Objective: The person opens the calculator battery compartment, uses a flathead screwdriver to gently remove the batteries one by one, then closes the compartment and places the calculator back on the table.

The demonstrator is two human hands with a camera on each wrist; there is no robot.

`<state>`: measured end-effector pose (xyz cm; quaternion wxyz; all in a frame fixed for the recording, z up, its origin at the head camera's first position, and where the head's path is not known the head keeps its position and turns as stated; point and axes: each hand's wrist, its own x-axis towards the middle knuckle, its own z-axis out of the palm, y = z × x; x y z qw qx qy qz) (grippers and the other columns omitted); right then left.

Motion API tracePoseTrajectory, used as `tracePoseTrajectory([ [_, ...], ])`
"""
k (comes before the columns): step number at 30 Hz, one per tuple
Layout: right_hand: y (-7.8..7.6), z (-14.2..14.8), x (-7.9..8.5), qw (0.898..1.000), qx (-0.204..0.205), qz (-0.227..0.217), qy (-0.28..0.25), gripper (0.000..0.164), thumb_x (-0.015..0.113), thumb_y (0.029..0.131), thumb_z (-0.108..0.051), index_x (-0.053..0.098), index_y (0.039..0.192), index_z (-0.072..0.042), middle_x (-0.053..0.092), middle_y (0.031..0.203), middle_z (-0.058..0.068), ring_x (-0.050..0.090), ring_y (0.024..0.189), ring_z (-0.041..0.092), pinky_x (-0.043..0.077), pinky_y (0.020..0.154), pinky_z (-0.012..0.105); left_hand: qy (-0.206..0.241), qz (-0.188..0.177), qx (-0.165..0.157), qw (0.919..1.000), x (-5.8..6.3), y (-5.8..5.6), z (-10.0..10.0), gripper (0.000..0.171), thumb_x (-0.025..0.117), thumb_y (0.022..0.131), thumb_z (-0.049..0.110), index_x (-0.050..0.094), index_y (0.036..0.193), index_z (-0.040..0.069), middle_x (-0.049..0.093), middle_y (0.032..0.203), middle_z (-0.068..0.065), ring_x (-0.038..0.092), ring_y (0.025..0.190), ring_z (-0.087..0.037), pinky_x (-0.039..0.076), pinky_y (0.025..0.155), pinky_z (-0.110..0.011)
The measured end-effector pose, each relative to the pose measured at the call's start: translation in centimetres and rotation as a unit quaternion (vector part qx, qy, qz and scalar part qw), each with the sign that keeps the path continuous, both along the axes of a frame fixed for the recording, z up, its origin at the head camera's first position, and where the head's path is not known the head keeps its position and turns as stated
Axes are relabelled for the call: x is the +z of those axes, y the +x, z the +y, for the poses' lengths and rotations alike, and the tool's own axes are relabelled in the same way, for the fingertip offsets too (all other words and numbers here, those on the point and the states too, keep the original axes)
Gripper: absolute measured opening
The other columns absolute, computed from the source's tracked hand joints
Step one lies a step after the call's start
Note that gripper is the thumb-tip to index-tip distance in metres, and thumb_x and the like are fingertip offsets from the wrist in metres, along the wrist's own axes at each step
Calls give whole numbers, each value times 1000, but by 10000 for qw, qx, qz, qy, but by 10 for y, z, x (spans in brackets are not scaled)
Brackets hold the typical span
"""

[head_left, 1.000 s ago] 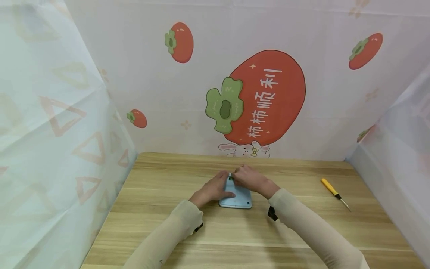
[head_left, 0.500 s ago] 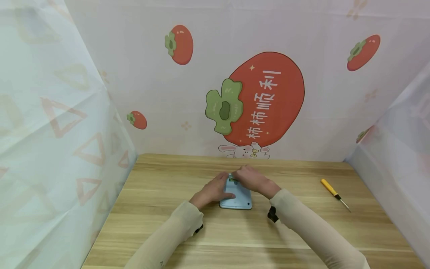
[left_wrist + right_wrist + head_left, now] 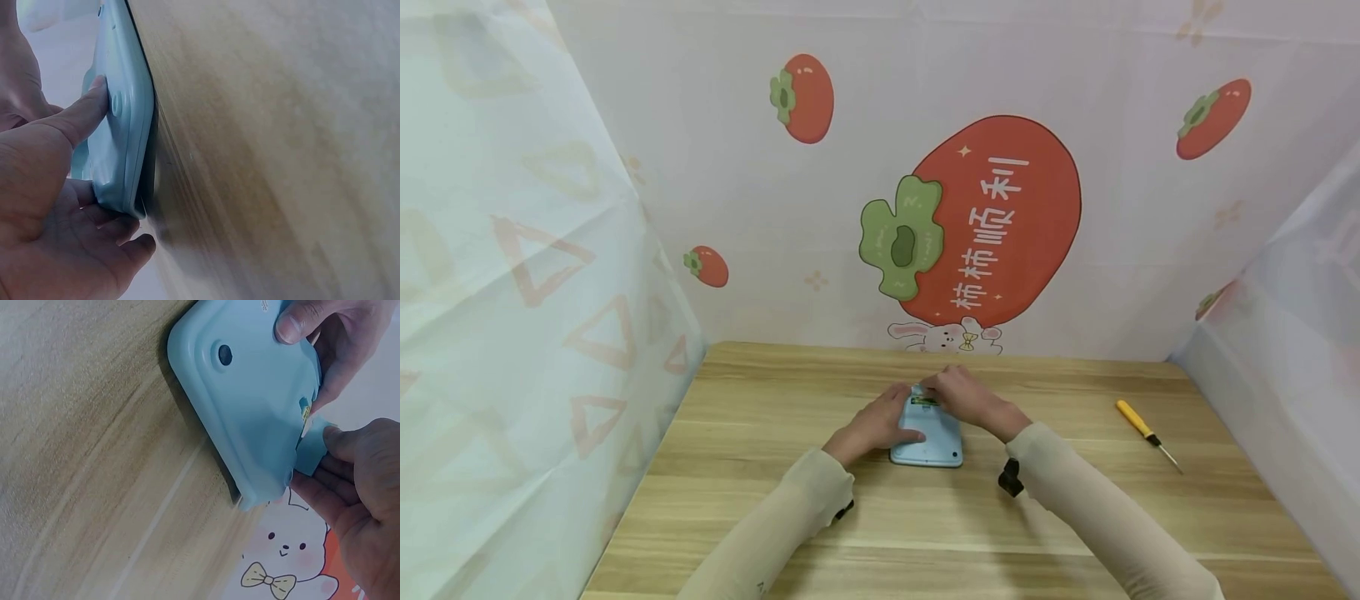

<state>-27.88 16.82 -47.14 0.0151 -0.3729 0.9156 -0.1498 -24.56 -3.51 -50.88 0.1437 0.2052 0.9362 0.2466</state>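
Note:
A light blue calculator [image 3: 934, 440] lies back side up on the table, with a battery slot [image 3: 922, 401] uncovered near its far end; something green and yellow shows inside. My left hand [image 3: 876, 423] grips its left edge, thumb [image 3: 87, 112] across the back and fingers along the side. At the far end, my right hand [image 3: 964, 395] pinches a small light blue battery cover [image 3: 312, 449] between thumb and fingers, right beside the slot. The right fingertips are partly hidden in the head view.
A screwdriver [image 3: 1142, 427] with a yellow handle lies on the wooden table [image 3: 790, 383] to the right. A printed sheet [image 3: 820, 208] with persimmons and a rabbit stands behind the table, and white sheets [image 3: 535, 333] line both sides.
My right hand has shifted slightly away to the right with the battery cover, so more of the slot shows. The left hand has held its place on the calculator.

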Motion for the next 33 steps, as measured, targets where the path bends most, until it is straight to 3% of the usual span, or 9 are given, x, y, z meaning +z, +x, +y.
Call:
tracePoseTrajectory([
  [3,0,1,-2,9999,-66,-18,-134,14,66,102,1,79,107,-1,72,82,3,55,66,9,48,62,23,-8,-24,-3,10000,1,-1,0,93,78,96,45,31,165,6,30,172,-15,37,155,-35,41,119,-59],
  [10,-2,3,-4,9966,-530,-277,-560,21,69,102,-3,79,119,1,80,105,10,66,79,10,61,76,32,-87,-92,11,9999,2,-1,0,94,77,97,46,27,167,7,27,174,-13,33,157,-33,39,121,-58],
  [20,-7,11,-8,9837,-1061,-692,-1275,22,69,102,-5,78,120,4,80,105,12,63,73,10,54,66,26,-88,-22,-29,10000,1,-2,0,95,78,96,47,30,166,5,29,173,-15,36,156,-34,42,118,-60],
  [28,-10,17,-15,9635,-1598,-1072,-1861,22,68,103,-4,77,122,4,78,116,17,71,90,16,63,77,34,-67,-50,6,10000,0,-2,0,94,78,96,45,30,166,5,28,173,-15,35,156,-33,40,120,-58],
  [33,-10,18,-18,9365,-2137,-1664,-2227,25,67,104,-4,74,126,5,77,118,18,72,90,19,64,75,31,-53,-83,24,9999,-1,-2,0,94,78,96,46,30,166,5,27,173,-14,33,157,-33,39,121,-58],
])
